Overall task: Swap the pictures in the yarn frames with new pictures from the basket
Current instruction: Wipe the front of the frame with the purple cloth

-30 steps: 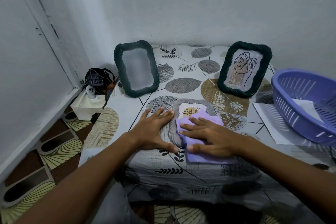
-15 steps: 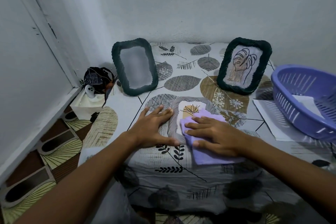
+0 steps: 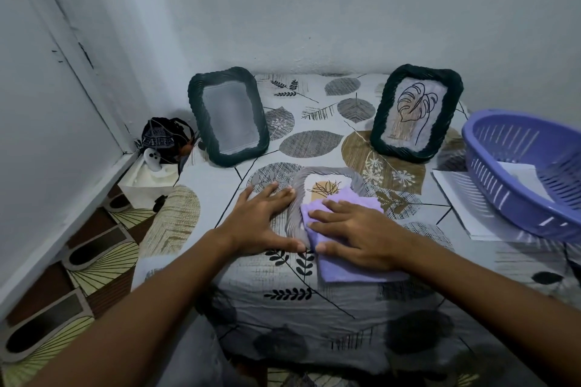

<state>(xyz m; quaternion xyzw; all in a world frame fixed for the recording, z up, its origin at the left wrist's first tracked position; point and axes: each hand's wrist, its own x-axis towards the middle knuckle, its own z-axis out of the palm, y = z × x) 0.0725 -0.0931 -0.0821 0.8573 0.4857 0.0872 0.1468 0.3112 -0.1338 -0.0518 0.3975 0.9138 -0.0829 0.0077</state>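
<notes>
The right hand [image 3: 355, 236] has slid the purple cloth [image 3: 345, 258] a little toward the left hand over the last second, so it now covers more of the grey frame [image 3: 327, 174] lying flat on the tabletop [image 3: 314, 141]; this reads as wiping the frame's face, a cleaning step that probably means this frame's picture is already in place and it is close to being stood up again. The left hand [image 3: 267, 220] has barely moved. It lies flat with fingers spread and straight, its fingertips and thumb touching the frame's edge at the frame's 9 o'clock side, steadying it. The right hand presses the cloth down with straight fingers, covering the frame's lower half; the two hands sit just beside each other. Well beyond them, at 11 o'clock, a dark green frame [image 3: 228, 116] stands with a blank-looking panel, and at 1 o'clock another dark frame [image 3: 415, 113] shows a leaf drawing. The purple basket [image 3: 509, 198] at 3 o'clock holds a sheet of paper [image 3: 522, 179], and more sheets [image 3: 456, 198] lie under it.
</notes>
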